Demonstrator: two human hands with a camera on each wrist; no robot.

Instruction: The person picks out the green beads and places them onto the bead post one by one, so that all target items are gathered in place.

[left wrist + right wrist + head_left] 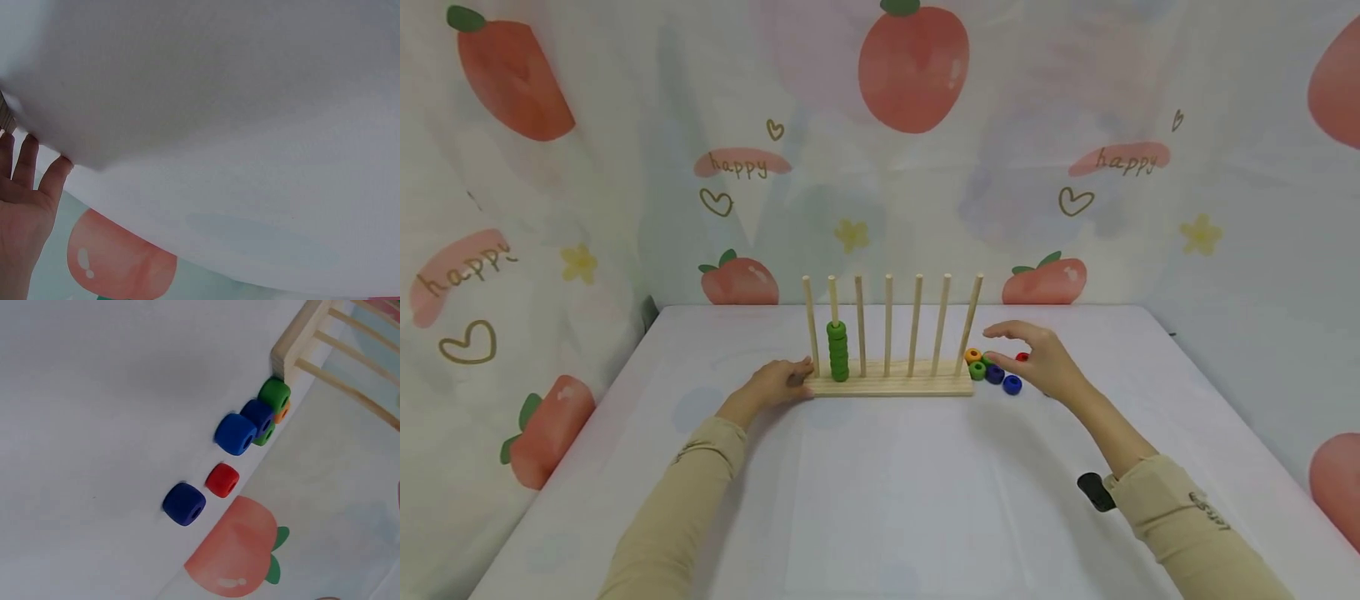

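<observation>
A wooden rack with several upright pegs stands on the table; green beads are stacked on its second peg from the left. The left hand touches the rack's left end; in the left wrist view that hand shows at the left edge by a bit of the wood. Above the loose beads at the rack's right end, the right hand hovers with thumb and fingers apart, nothing seen between them. The right wrist view shows a blue bead, a red bead and a dark blue bead, with no hand visible.
Loose green and orange beads lie against the rack's right end. A black object is beside the right sleeve, above the white tabletop. A printed cloth hangs behind and at both sides.
</observation>
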